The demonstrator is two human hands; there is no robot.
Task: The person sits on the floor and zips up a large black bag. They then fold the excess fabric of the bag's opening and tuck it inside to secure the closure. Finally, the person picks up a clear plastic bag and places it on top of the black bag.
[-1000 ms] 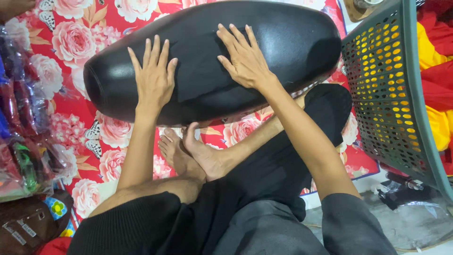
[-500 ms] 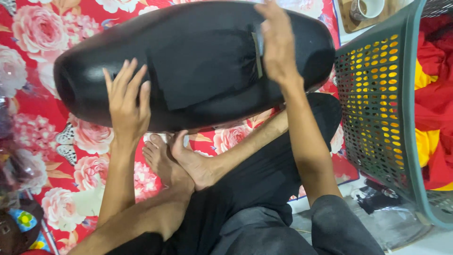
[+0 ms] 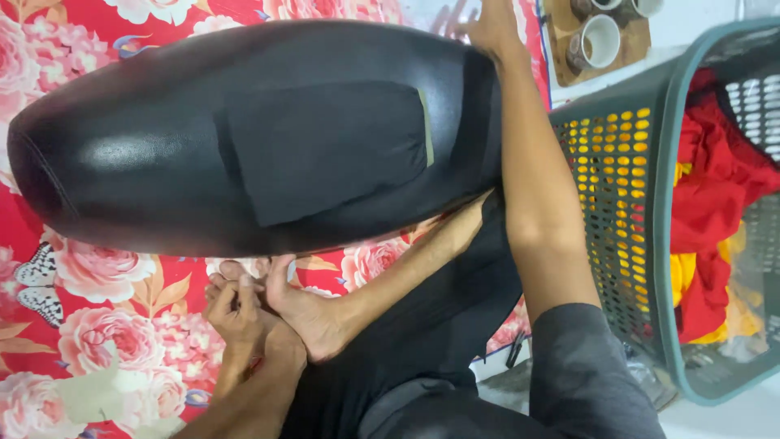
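A long padded seat (image 3: 260,138) lies on the floor mat (image 3: 106,341). A laundry basket (image 3: 682,244) stands right of it, with clothes (image 3: 715,187) inside. A tray of cups (image 3: 601,36) sits behind the basket.

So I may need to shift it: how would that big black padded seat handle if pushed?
The big black padded seat probably stays stiff, keeping its curved shape. Its glossy cover looks slippery, and the rounded body may rock.

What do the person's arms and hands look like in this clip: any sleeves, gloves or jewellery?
Both hands are bare, with no gloves, rings or watch visible. The right arm is bare up to a dark grey short sleeve near the elbow. The left hand and forearm are bare too; its sleeve is out of frame.
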